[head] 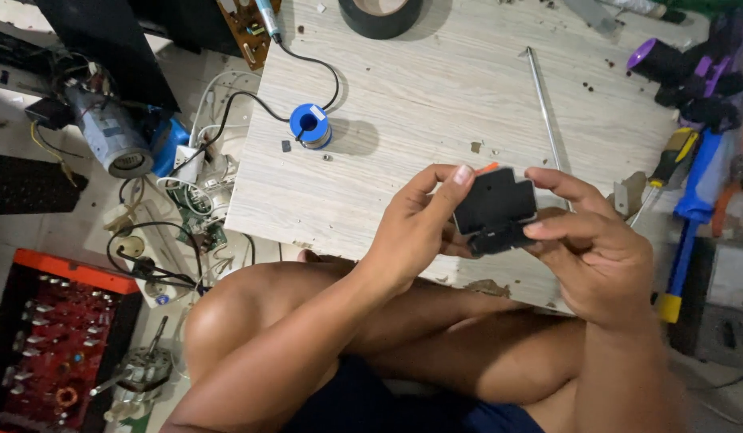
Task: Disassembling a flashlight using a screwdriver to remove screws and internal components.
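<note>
Informal electronics repair workshop, set up at floor level. Indicated by: low wooden surface (467,96) with solder spool (310,125), black tape roll (381,14), screwdrivers (682,224); bare circuit boards (54,345), a motor (115,136) and tangled cables (159,256) scattered on the floor.

Bright, even light from above

Soft shadows fell right of the solder spool (310,126) and tape roll (381,14) on the pale table (435,96); edges bowed slightly, lower corners blurred.
</note>
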